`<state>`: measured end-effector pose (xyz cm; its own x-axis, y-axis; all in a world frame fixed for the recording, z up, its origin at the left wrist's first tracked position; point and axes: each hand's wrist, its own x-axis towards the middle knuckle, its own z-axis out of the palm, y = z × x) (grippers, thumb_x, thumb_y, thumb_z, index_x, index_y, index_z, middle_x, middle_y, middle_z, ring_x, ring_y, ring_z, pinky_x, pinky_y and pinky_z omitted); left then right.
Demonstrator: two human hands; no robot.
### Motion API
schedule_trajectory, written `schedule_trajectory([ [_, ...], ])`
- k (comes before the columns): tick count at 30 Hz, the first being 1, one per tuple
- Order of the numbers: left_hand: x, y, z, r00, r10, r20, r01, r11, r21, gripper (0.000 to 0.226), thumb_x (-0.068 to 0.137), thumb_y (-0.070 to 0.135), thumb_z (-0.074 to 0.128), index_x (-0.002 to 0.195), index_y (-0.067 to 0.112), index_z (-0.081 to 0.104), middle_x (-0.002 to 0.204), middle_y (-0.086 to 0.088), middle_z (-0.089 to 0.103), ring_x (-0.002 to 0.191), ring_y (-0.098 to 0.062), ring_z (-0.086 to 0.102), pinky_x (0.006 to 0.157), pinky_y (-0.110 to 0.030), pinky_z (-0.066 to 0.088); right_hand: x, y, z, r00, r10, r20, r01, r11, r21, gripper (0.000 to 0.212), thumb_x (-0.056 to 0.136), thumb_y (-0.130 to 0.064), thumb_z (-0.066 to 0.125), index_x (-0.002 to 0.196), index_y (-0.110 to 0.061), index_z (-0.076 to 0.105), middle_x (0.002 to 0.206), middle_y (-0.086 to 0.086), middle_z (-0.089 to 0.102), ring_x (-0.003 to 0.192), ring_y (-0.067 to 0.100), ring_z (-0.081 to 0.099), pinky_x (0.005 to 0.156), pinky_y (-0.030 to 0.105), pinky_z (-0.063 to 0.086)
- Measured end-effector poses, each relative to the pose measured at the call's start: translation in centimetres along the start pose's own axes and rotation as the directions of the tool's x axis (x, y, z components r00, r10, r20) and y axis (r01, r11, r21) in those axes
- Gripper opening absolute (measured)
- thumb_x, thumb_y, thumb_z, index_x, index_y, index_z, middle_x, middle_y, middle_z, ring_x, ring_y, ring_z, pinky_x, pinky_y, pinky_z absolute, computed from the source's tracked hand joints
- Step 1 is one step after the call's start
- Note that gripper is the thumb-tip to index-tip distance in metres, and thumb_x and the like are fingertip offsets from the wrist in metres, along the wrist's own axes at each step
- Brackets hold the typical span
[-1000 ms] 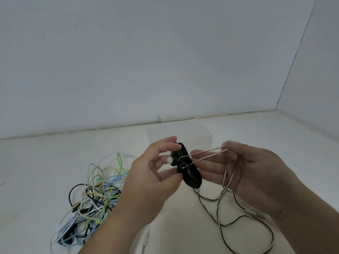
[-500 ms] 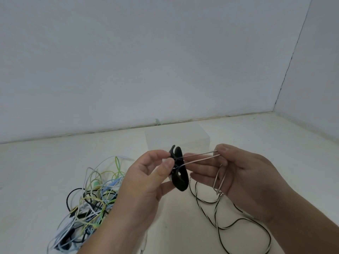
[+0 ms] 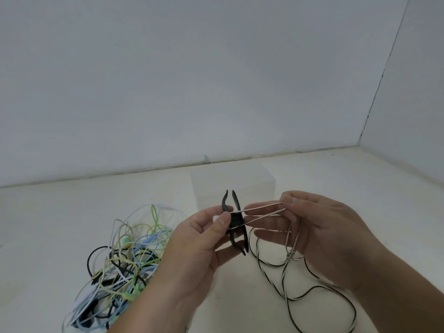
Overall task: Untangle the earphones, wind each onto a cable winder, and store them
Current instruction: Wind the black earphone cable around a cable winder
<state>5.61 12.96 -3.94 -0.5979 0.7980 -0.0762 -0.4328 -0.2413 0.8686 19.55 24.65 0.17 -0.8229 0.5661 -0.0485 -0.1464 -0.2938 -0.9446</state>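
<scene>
**Head view.** Both hands are raised over a pale table (image 3: 48, 224), with a plain wall (image 3: 192, 80) behind.

- The left hand (image 3: 199, 239) pinches the black cable winder (image 3: 236, 221) at its narrow middle between thumb and curled fingers. The winder stands roughly upright, with its two pairs of curved prongs pointing up and down.
- A small white piece (image 3: 216, 218) shows just beside the left thumb; what it is cannot be told.
- The black-and-white earphone cable (image 3: 263, 206) runs as two taut strands from the winder's middle across to the right hand (image 3: 322, 234).
- The right hand pinches both strands between thumb and forefinger, while its other fingers lie loosely extended below.
- From the right hand the rest of the cable drops between the fingers and lies in slack loops on the table, below and to the right of the winder.
- A tangle of earphones (image 3: 120, 258), with white, yellow-green, pale blue and black cords, lies on the table to the left of the left forearm, apart from the held cable.
- A translucent box (image 3: 230, 181) stands on the table just behind the winder, near the wall.
</scene>
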Motion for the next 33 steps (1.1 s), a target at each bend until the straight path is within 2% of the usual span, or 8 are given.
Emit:
schedule_trajectory([
  [9,-0.2,0.3,0.5,1.0,-0.031,-0.002,0.031,1.0,0.004,0.031,0.077,0.013,0.063,0.106,0.001,0.066,0.083,-0.011,0.072,0.068,-0.017,0.067,0.078,-0.049,0.057,0.2,0.3,-0.2,1.0,-0.006,0.008,0.005,1.0,0.024,0.06,0.081,-0.016,0.054,0.114,0.03,0.038,0.105,0.03,0.071,0.095,0.043,0.071,0.087,0.052,0.058],
  [12,-0.3,0.3,0.5,0.999,-0.026,-0.029,0.028,0.997,0.069,0.016,0.087,0.004,0.06,0.102,0.004,0.067,0.081,-0.01,0.071,0.069,-0.016,0.066,0.08,-0.052,0.057,0.2,0.4,-0.4,1.0,-0.011,-0.025,0.01,0.999,-0.033,0.049,0.078,-0.019,0.057,0.101,0.025,0.053,0.099,0.029,0.072,0.089,0.043,0.072,0.085,0.053,0.058],
  [14,-0.3,0.3,0.3,0.999,-0.02,-0.03,0.024,0.988,0.15,0.016,0.093,-0.001,0.055,0.095,0.006,0.069,0.079,-0.009,0.069,0.07,-0.017,0.064,0.074,-0.05,0.057,0.1,0.3,-0.5,0.999,-0.027,-0.035,0.023,0.993,-0.114,0.029,0.078,-0.022,0.058,0.071,0.004,0.066,0.084,0.024,0.071,0.071,0.038,0.068,0.071,0.045,0.057],
  [16,-0.4,0.2,-0.1,1.0,-0.015,0.01,0.012,0.969,0.247,0.02,0.092,-0.003,0.056,0.088,0.007,0.073,0.08,-0.012,0.068,0.074,-0.02,0.064,0.066,-0.044,0.059,0.1,-0.1,-0.6,0.998,-0.049,-0.03,0.042,0.98,-0.194,0.026,0.077,-0.026,0.06,0.058,-0.008,0.055,0.061,0.016,0.055,0.051,0.026,0.044,0.052,0.031,0.038],
  [20,-0.7,0.1,-0.2,0.98,-0.077,0.182,0.003,0.927,0.374,0.013,0.079,0.004,0.069,0.088,0.009,0.076,0.082,-0.016,0.065,0.076,-0.024,0.062,0.067,-0.044,0.059,0.2,-0.6,-1.6,0.995,-0.086,-0.05,0.073,0.973,-0.221,0.03,0.077,-0.028,0.062,0.075,0.001,0.053,0.055,0.005,0.03,0.052,0.018,0.016,0.051,0.032,0.013],
  [25,-1.1,0.1,0.0,0.929,-0.156,0.335,0.015,0.921,0.389,0.02,0.073,0.008,0.068,0.093,0.008,0.074,0.081,-0.008,0.066,0.072,-0.02,0.063,0.065,-0.041,0.06,0.6,-0.3,-2.1,0.988,-0.118,-0.104,0.088,0.962,-0.26,0.03,0.082,-0.026,0.063,0.058,-0.011,0.054,0.055,0.003,0.031,0.048,0.014,0.02,0.048,0.028,0.014],
  [30,-1.2,-0.2,0.2,0.902,-0.161,0.4,-0.006,0.923,0.385,0.022,0.076,0.005,0.068,0.096,0.009,0.073,0.08,-0.005,0.066,0.074,-0.02,0.065,0.061,-0.038,0.06,1.1,0.7,-2.1,0.983,-0.107,-0.148,0.064,0.961,-0.269,0.037,0.098,-0.018,0.055,0.062,-0.01,0.054,0.054,0.001,0.033,0.045,0.012,0.023,0.043,0.021,0.021],
  [33,-1.3,-0.1,0.2,0.893,-0.107,0.437,-0.036,0.952,0.305,0.022,0.076,0.005,0.071,0.097,0.011,0.073,0.082,-0.005,0.067,0.076,-0.022,0.066,0.06,-0.04,0.06,1.4,1.5,-2.3,0.977,-0.094,-0.191,-0.005,0.887,-0.463,0.037,0.098,-0.023,0.058,0.061,-0.015,0.058,0.051,-0.004,0.038,0.045,0.012,0.027,0.044,0.024,0.024],
])
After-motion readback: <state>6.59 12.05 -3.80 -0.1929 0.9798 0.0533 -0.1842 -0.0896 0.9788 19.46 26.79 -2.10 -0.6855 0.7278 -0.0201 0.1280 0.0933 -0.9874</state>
